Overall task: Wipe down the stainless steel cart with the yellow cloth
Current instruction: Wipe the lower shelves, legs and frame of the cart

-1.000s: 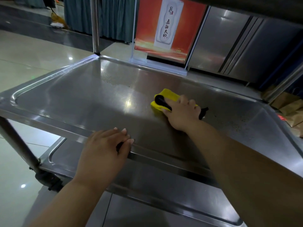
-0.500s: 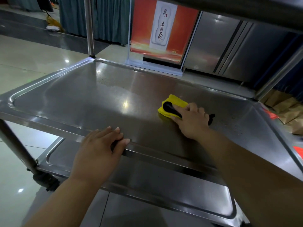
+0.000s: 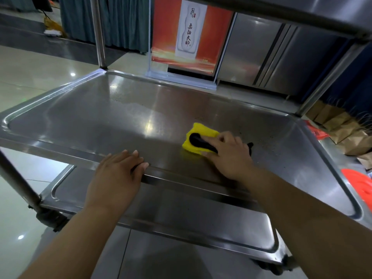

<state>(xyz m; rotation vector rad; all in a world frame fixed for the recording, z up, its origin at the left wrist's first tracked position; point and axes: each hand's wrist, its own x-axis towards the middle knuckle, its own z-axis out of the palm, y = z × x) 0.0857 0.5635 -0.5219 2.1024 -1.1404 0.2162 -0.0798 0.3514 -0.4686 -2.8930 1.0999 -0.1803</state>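
Note:
The stainless steel cart (image 3: 84, 115) fills the view, its middle shelf a shallow tray with a raised rim. A yellow cloth (image 3: 203, 132) with a black handle on top lies on that shelf, right of centre. My right hand (image 3: 229, 158) grips the black handle and presses the cloth onto the steel. My left hand (image 3: 116, 178) rests on the shelf's near rim, fingers laid over the edge. A wet smear shows on the shelf behind the cloth; specks dot the steel to its right.
A lower shelf (image 3: 181, 216) sits below the near rim. Upright posts stand at the far left corner (image 3: 98, 33) and at the right. A red sign (image 3: 191, 35) and steel cabinets (image 3: 281, 53) are behind. Brown paper bags (image 3: 346, 131) lie on the floor at right.
My right hand has slid the yellow cloth rightward and toward me across the shelf. My left hand stays on the near rim.

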